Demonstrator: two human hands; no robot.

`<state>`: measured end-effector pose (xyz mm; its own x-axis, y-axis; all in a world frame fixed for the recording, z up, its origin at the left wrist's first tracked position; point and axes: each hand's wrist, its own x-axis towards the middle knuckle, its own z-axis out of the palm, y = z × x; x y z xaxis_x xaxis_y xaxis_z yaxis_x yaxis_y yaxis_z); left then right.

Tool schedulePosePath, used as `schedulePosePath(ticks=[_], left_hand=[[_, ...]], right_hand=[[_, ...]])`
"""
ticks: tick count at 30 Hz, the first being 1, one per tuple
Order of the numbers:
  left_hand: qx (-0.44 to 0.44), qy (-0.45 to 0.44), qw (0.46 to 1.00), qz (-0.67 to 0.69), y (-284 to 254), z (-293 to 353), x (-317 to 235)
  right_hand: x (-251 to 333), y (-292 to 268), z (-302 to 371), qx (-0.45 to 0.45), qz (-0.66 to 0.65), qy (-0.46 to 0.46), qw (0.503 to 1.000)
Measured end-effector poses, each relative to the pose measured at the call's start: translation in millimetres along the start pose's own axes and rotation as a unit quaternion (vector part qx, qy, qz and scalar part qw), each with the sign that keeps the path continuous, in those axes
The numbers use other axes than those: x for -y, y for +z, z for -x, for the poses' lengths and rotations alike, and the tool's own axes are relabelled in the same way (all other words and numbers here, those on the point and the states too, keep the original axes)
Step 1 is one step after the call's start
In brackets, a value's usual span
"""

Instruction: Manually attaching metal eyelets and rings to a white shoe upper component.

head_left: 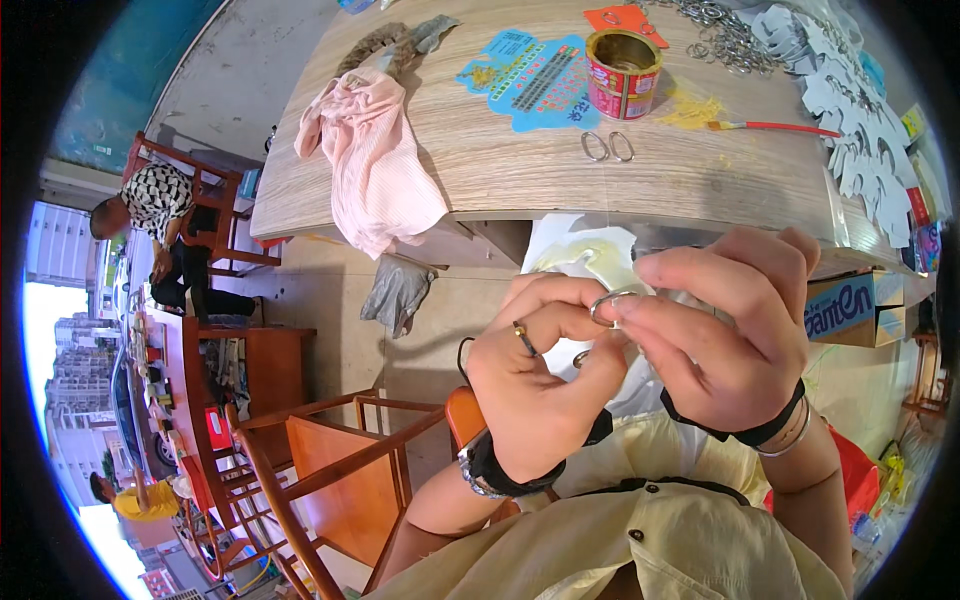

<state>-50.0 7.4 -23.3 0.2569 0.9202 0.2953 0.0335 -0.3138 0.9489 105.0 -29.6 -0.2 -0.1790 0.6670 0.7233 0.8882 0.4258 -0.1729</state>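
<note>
My left hand [540, 375] and my right hand [735, 340] meet above my lap, just short of the table's near edge. Between their fingertips is a small silver metal ring [603, 307], pinched from both sides. A small pale bit shows by the right fingertips; its kind is too small to tell. Two more silver rings [608, 147] lie on the table [500, 175] beyond my hands. Behind them stands an open red tin [622, 97], and to its right rests a red-handled brush [770, 126]. Below my hands, white sheet material [600, 245] with a yellowish smear covers my lap.
A blue printed card [540, 85], an orange card [640, 22], heaped metal rings [730, 45] and white cut-outs [850, 110] lie on the table. Pink cloth [375, 160] overhangs its edge. A wooden chair [335, 480] stands left, a carton [840, 310] right. A person [160, 200] sits far left.
</note>
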Motion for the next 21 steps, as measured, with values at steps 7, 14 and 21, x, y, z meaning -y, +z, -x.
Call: schedulePosePath(ticks=[7, 14, 21], left_hand=[[0.005, -0.001, 1.000, -0.004, 0.8, 1.4, -1.1], [0.014, -0.137, 0.984, 0.110, -1.6, 0.5, -12.7], [0.011, -0.113, 0.982, 0.149, -1.0, 0.7, -7.5]], right_hand=[[6.3, 6.1, 4.0, -0.024, -0.033, 0.039, 0.998], [10.5, 16.5, 11.0, -0.063, -0.128, 0.125, 0.982], [16.3, 23.2, 10.8, -0.081, -0.300, 0.257, 0.915]])
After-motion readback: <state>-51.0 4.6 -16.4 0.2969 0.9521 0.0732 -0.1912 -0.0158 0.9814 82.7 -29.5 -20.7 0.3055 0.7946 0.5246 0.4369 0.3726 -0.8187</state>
